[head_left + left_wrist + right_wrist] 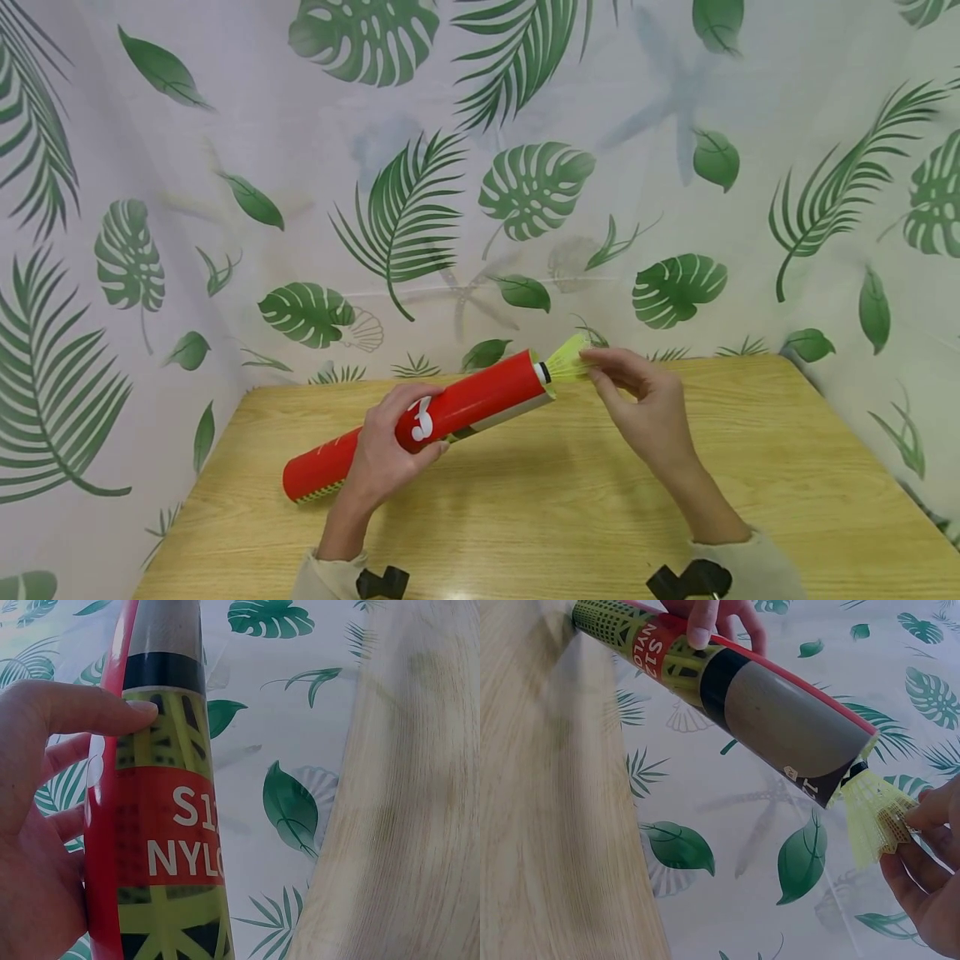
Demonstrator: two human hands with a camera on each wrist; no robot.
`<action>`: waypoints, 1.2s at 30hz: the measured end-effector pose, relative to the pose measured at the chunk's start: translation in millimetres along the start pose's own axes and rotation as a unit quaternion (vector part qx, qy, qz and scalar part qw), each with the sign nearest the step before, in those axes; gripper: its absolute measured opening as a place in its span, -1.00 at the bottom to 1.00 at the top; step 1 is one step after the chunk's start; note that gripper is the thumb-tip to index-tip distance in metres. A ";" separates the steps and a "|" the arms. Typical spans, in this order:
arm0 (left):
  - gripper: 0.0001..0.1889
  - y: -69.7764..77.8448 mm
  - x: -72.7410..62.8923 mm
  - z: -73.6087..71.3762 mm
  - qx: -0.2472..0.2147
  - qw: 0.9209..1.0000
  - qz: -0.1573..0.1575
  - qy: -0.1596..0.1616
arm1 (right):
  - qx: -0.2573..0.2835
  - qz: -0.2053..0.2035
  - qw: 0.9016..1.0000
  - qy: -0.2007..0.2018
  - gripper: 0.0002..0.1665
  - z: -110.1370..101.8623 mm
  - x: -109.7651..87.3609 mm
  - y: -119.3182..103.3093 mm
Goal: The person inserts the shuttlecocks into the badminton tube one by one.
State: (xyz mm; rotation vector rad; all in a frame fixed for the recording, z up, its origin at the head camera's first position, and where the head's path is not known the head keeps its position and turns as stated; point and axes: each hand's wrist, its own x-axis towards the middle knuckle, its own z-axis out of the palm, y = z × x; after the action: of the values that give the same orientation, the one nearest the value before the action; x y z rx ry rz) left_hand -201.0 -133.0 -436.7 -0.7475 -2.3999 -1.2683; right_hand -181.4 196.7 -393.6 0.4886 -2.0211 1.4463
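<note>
My left hand (386,446) grips a red shuttlecock tube (480,396) around its middle, tilted with its right end raised. In the left wrist view the thumb lies across the tube's (169,742) clear side, over a yellow printed pattern. A yellow shuttlecock (567,360) is at the tube's open right end, its cork with a dark band at the mouth. My right hand (645,408) pinches the shuttlecock's skirt rim between thumb and fingers. In the right wrist view the skirt (870,814) flares outside the tube, toward the fingers.
Beneath both hands lies a light wooden table (525,517). A white cloth with green leaf prints (442,108) hangs behind the table and along its sides.
</note>
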 end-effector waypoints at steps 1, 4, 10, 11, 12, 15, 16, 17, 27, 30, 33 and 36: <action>-0.29 0.1 -0.1 -0.1 0.000 1.000 0.000 0.001 | -0.002 -0.004 1.000 -0.004 -0.70 1.4 0.0 -0.2; -0.27 1.2 -0.2 -0.6 -0.002 1.000 -0.003 0.001 | 0.000 -0.012 1.000 -0.015 -0.68 5.8 -0.5 -0.6; -0.29 2.4 -1.6 -0.2 0.002 1.000 -0.012 0.003 | 0.013 -0.023 0.999 -0.027 -0.67 14.4 -4.2 -0.7; -0.29 2.2 -1.9 0.1 0.002 1.000 -0.012 0.003 | 0.014 -0.024 0.999 -0.028 -0.67 15.4 -5.1 -0.8; -0.29 2.2 -2.1 0.2 0.002 1.000 -0.011 0.002 | 0.017 -0.024 0.999 -0.029 -0.67 16.4 -5.9 -1.5; -0.31 1.5 -2.7 0.8 0.003 1.000 -0.004 0.002 | 0.020 -0.023 0.999 -0.031 -0.67 19.2 -8.5 -1.7; -0.31 1.2 -3.0 0.9 0.003 1.000 -0.003 0.001 | 0.020 -0.024 0.999 -0.032 -0.68 20.2 -9.4 -1.4; -0.31 1.0 -3.2 1.0 0.003 1.000 -0.003 0.001 | 0.021 -0.024 0.999 -0.032 -0.68 21.2 -10.2 -1.0; -0.29 1.8 -2.2 -0.3 0.006 1.000 -0.008 0.004 | 0.031 -0.010 0.999 -0.032 -0.71 26.7 -9.5 1.3; -0.29 2.4 -0.9 -1.0 0.010 1.000 -0.008 0.004 | 0.035 0.000 0.999 -0.037 -0.72 26.9 -7.9 1.5; -0.29 2.7 0.4 -1.5 0.008 1.000 -0.007 0.003 | 0.040 0.013 0.998 -0.042 -0.73 27.4 -6.3 1.1; -0.30 3.0 1.6 -2.1 0.005 1.000 -0.011 0.000 | 0.045 0.025 0.997 -0.052 -0.75 28.7 -5.3 0.7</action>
State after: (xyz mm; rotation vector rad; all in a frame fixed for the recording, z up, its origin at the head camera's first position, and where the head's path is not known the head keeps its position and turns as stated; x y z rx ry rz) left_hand -200.5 -132.9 -432.7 -0.7200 -2.4199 -1.2649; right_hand -185.2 169.7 -404.1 0.5670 -2.0682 1.5777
